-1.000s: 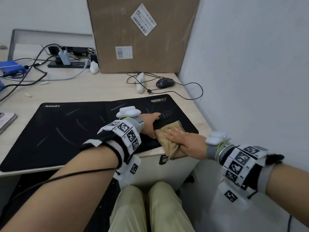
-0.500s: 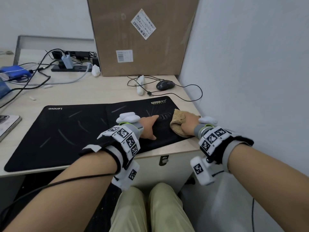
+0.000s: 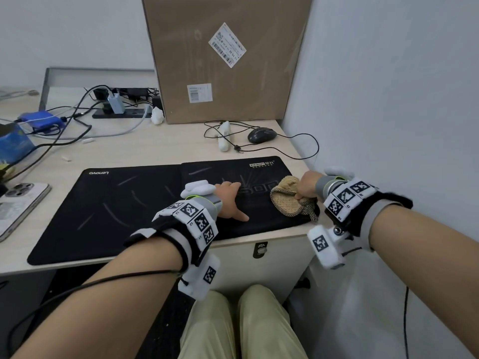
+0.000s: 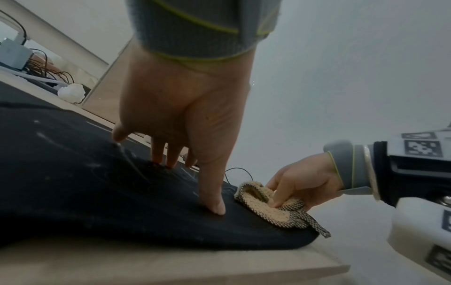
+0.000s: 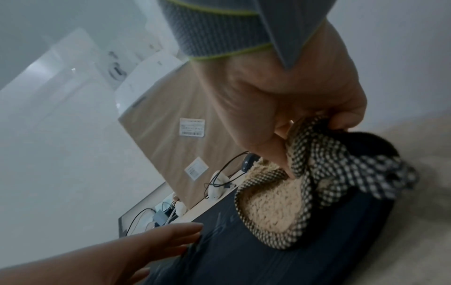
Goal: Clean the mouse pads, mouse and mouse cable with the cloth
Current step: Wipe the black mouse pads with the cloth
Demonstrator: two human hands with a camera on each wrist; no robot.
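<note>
Small mouse pad [image 3: 248, 193]: lying on the desk [image 3: 145, 149], overlapping the right end of the large mouse pad [image 3: 108, 211].
Left hand [image 3: 228, 200]: resting on the small pad, left of the cloth [image 3: 287, 200].
Mouse [image 3: 261, 135]: sitting behind the pads, before the cardboard box [image 3: 225, 58].
Phone [image 3: 18, 206]: lying far left.

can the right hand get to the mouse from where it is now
Probably yes. The right hand grips the cloth on the small mouse pad, and the mouse sits farther back on the desk with bare desk between them. Only the thin mouse cable lies near that path.
</note>
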